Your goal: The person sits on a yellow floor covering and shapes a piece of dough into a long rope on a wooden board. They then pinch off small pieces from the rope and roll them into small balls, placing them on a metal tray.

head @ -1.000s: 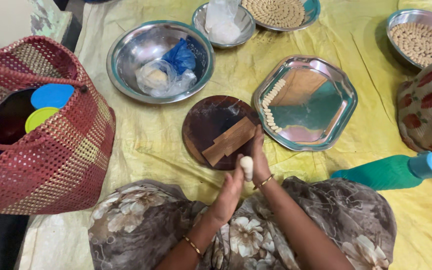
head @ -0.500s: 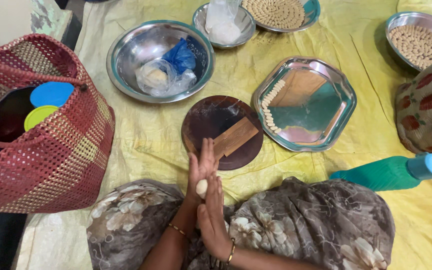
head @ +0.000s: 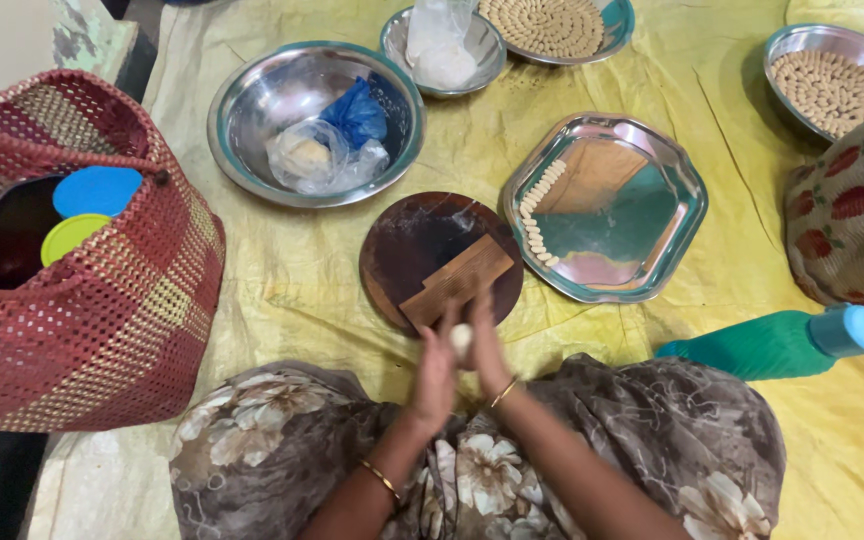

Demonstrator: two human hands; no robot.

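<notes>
Left hand (head: pixel 435 375) and right hand (head: pixel 485 345) pressing together, palms closing around small pale dough lump (head: pixel 461 340), holding it between them above lap. Hands hovering at near edge of round dark board (head: pixel 422 240); ridged wooden block (head: pixel 457 281) lying on board. Steel tray (head: pixel 642 200) sitting just right of board.

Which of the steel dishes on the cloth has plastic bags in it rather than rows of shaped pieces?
The large round steel bowl at upper left, holding a blue bag and a clear bag.
</notes>
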